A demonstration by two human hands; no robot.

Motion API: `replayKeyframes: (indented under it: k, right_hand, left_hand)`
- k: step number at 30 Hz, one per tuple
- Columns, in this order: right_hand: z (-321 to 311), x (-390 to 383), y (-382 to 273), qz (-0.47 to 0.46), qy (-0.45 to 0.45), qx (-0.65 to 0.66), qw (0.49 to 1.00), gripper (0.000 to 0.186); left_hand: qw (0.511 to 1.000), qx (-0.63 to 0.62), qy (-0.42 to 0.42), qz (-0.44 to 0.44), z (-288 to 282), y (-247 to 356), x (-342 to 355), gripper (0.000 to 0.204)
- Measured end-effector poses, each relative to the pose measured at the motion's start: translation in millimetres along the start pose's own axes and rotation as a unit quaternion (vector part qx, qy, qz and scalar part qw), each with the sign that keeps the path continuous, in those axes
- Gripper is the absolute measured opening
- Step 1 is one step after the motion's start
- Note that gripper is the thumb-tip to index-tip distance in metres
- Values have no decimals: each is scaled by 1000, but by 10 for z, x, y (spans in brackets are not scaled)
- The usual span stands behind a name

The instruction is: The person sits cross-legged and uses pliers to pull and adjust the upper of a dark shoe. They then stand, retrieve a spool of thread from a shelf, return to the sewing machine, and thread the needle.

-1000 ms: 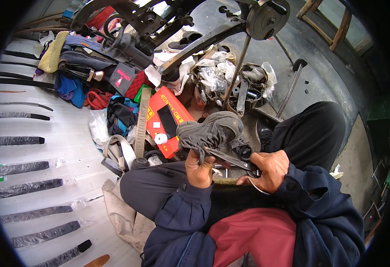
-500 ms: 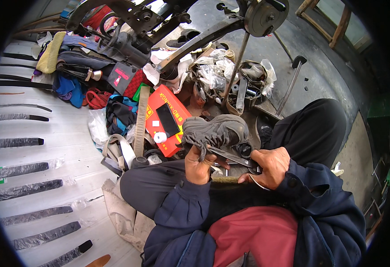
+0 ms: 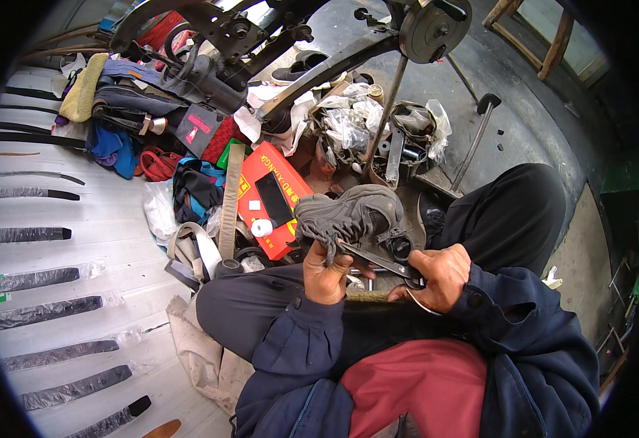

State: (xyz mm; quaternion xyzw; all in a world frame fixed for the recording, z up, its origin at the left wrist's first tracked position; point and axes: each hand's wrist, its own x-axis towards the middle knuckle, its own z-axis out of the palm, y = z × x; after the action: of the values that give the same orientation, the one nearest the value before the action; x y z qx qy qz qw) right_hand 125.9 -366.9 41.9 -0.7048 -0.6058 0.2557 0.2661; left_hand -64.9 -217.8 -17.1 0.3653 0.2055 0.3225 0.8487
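Showing only a slight shift in the grey lace-up sneaker (image 3: 349, 210), mid-scene, right of the red box (image 3: 264, 156) and just beyond both hands. Gripping black scissors (image 3: 381, 258) tightly in the right hand (image 3: 442, 277), with the tip pointing left along the sneaker's near side. Curling the left hand (image 3: 324, 279) inward near the tip; cannot tell what, if anything, is pinched there. Probably working at one spot, judging by so little change.
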Motion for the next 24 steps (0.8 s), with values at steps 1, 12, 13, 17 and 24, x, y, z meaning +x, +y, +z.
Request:
replayKeyframes:
  k: [1,12,13,17,24]
  right_hand:
    - [4,-2,4,-2,8,0,1000,58]
    - [184,-94,-26,77,-21,66,995,64]
    - [182,-94,-25,65,-2,84,994,64]
    - [141,-88,-19,72,-14,81,994,65]
    - [206,-108,-12,70,-4,38,997,63]
  left_hand:
    - [1000,-4,-5,3,-7,-6,-3,27]
    - [999,-13,-42,-16,-96,-46,14,42]
    - [999,-5,-47,-14,-93,-41,16,43]
    - [999,35,-7,-19,-41,-21,1,41]
    - [999,38,-19,-25,-11,-11,21,41]
